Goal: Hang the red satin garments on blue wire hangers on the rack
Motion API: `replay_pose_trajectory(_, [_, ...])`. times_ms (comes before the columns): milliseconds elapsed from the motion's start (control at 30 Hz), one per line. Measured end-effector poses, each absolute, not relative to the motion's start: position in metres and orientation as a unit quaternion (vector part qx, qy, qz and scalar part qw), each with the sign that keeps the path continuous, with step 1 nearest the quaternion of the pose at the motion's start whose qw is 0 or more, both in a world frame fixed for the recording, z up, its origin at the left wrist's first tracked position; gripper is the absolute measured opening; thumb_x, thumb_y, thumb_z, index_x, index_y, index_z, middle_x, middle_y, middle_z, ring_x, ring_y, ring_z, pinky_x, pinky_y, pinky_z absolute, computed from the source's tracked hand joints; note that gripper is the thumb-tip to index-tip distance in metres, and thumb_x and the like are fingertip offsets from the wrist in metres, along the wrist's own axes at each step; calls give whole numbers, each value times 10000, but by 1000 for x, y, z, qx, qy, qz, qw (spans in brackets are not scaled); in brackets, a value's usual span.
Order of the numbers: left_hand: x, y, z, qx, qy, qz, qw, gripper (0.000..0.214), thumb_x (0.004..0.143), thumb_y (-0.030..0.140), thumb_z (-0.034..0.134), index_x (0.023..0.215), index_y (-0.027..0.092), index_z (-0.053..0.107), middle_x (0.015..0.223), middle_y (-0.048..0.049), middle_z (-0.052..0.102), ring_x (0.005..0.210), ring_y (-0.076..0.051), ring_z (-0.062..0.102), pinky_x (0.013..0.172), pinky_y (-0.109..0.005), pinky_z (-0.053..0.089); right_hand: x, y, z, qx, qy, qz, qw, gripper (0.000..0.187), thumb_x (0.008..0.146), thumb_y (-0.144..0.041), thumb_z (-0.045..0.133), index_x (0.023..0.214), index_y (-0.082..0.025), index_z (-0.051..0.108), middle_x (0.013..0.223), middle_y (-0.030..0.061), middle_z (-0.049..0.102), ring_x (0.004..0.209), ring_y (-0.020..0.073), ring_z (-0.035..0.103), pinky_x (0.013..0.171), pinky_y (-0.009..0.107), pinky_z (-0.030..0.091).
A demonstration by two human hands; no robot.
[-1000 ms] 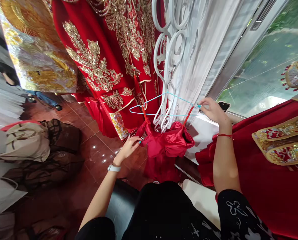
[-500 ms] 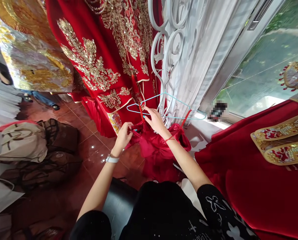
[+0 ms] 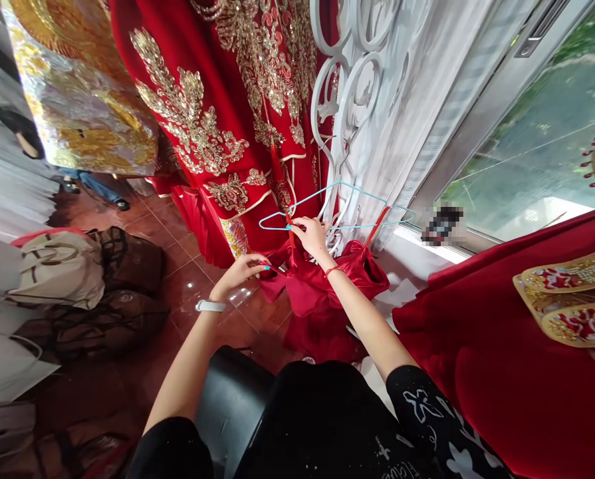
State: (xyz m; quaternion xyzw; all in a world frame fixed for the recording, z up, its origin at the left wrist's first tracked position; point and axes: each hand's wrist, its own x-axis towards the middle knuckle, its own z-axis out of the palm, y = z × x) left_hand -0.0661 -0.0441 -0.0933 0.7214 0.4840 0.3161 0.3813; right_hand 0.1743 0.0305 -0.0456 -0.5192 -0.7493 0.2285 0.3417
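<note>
1. Strapping red garment (image 3: 327,279) onto hanger (image 3: 337,206), hung at white grille (image 3: 347,113).
2. Right hand (image 3: 311,234) pinching left strap (image 3: 290,223) at hanger; left hand (image 3: 242,269) pinching garment edge.
3. Next likely: seat strap, level garment.

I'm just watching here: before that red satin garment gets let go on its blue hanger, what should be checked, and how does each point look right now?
1. Left strap looped over the blue hanger: ok, right hand is at it.
2. Right strap on the hanger: ok.
3. Hanger hooked on the white scrollwork: cannot tell.
4. Left hand gripping the red satin garment: ok, at its edge.
5. Garment clear of the floor: cannot tell.
</note>
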Motion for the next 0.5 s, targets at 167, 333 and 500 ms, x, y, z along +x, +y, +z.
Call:
replay_pose_trajectory(167, [-60,-48,-69,781,521,308,153,308,896,224,490,1127,208,693,1114,-104,717,1065,-249,677,996,-424,542,176,26,-50,-512,-754,220,348,200,1017,-340,601,1047,-278,788,1232,40,783,1184,309,607,1033,463,287])
replay_pose_trajectory(333, [-49,-54,-66,766,535,353,53,390,843,74,391,1130,196,625,1066,-89,638,1035,-218,639,976,-375,542,182,22,-50,-506,-758,223,346,203,1014,-357,604,1058,-281,787,1197,37,790,1147,287,628,1047,463,285])
replay_pose_trajectory(500, [-59,-53,-54,829,497,254,33,294,958,148,376,1094,218,627,1127,-108,630,1034,-242,621,975,-399,545,187,17,-48,-492,-766,234,342,197,1017,-342,602,1051,-278,785,1198,26,792,1125,270,648,1046,460,292])
